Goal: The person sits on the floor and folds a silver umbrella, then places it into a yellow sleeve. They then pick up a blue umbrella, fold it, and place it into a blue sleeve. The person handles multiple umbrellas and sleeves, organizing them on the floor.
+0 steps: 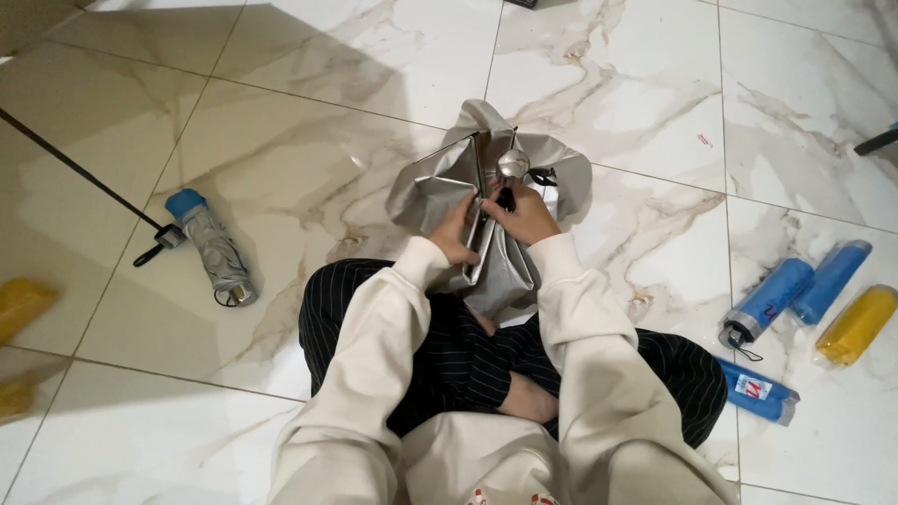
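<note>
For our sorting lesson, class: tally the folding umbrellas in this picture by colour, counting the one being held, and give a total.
Silver, partly unfolded, held in the left hand and right hand: 1
Silver and blue, folded, on the floor at left: 1
Blue, sleeved, at right: 3
Yellow, right: 1
Yellow, left edge, blurred and partly cut off: 1
Total: 7

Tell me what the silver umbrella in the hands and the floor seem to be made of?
The umbrella canopy looks like thin coated fabric with a silvery sheen: it crumples in soft folds and reflects light. Its knob looks like shiny metal or chromed plastic. The floor looks like glossy marble-patterned tile: veins, grout lines and reflections show.
</note>
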